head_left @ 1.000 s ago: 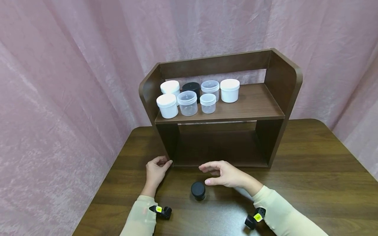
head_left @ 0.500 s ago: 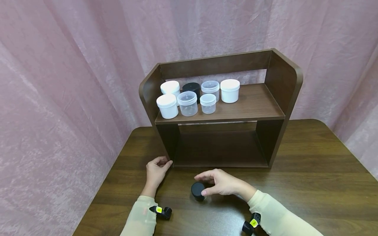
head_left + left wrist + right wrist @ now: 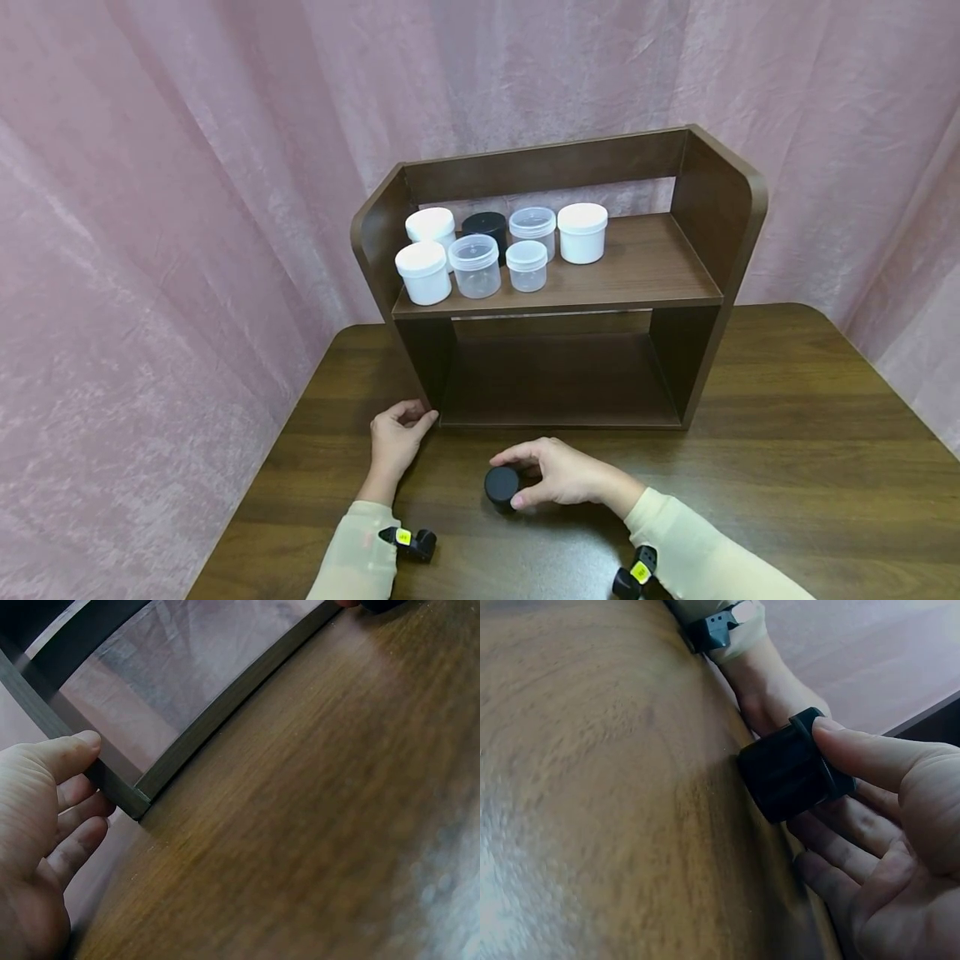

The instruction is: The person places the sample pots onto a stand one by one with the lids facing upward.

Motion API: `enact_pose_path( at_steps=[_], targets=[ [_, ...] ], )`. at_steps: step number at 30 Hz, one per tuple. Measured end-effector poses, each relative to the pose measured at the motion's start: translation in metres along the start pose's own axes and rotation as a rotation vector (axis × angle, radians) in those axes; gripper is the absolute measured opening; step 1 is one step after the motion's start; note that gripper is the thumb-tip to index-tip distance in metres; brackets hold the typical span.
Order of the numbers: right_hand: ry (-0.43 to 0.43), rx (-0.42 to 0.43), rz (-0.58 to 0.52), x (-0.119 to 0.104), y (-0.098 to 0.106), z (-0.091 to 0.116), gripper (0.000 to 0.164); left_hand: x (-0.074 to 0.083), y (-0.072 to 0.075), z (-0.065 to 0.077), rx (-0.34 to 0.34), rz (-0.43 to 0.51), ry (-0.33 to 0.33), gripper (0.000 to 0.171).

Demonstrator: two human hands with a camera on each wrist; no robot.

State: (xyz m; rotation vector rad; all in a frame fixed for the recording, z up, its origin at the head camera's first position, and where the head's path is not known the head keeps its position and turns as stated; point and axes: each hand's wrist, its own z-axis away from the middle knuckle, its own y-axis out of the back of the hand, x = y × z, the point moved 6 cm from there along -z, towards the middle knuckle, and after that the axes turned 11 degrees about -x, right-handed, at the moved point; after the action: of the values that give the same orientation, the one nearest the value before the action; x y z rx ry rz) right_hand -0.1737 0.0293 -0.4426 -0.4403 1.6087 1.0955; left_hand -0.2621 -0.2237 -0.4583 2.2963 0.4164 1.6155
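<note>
A small black lidded jar (image 3: 502, 486) stands on the table in front of the brown shelf (image 3: 558, 301). My right hand (image 3: 558, 475) holds it, the thumb on one side and fingers on the other. In the right wrist view the thumb lies at the rim of the black lid (image 3: 811, 727), and the fingers pass partly behind the jar. My left hand (image 3: 395, 437) grips the lower front corner of the shelf's left side panel (image 3: 112, 784), thumb on its near face and fingers curled on the outer side.
On the upper board stand white jars (image 3: 423, 275), translucent jars (image 3: 476, 268) and another black jar (image 3: 486, 227), grouped mostly to the left. The lower compartment (image 3: 558, 379) is open at the front. A pink curtain (image 3: 187, 292) hangs behind the wooden table (image 3: 795, 467).
My right hand has come down and toward the near side, and its thumb and fingers have closed round the black jar. My left hand has stayed at the shelf corner.
</note>
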Motion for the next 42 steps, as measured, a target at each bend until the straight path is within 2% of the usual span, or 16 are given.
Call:
enact_pose_path(
  at_steps=[7, 15, 26, 33, 42],
  targets=[
    [-0.006, 0.007, -0.002, 0.002, 0.000, 0.000, 0.054, -0.003, 0.000, 0.000, -0.002, 0.002, 0.016, 0.013],
    [-0.058, 0.086, 0.054, 0.007, 0.011, 0.005, 0.053, -0.003, 0.000, 0.000, -0.005, -0.004, 0.016, 0.013],
    [-0.083, 0.145, 0.117, 0.008, 0.025, 0.010, 0.053, -0.002, 0.000, -0.001, 0.004, -0.006, 0.004, 0.013],
    [-0.034, 0.201, 0.177, 0.002, 0.025, 0.010, 0.047, -0.006, 0.000, -0.001, -0.003, -0.007, 0.015, 0.013],
    [-0.018, 0.201, 0.215, 0.001, 0.024, 0.010, 0.043, -0.004, 0.000, -0.001, 0.003, -0.007, 0.003, 0.014]
  ],
)
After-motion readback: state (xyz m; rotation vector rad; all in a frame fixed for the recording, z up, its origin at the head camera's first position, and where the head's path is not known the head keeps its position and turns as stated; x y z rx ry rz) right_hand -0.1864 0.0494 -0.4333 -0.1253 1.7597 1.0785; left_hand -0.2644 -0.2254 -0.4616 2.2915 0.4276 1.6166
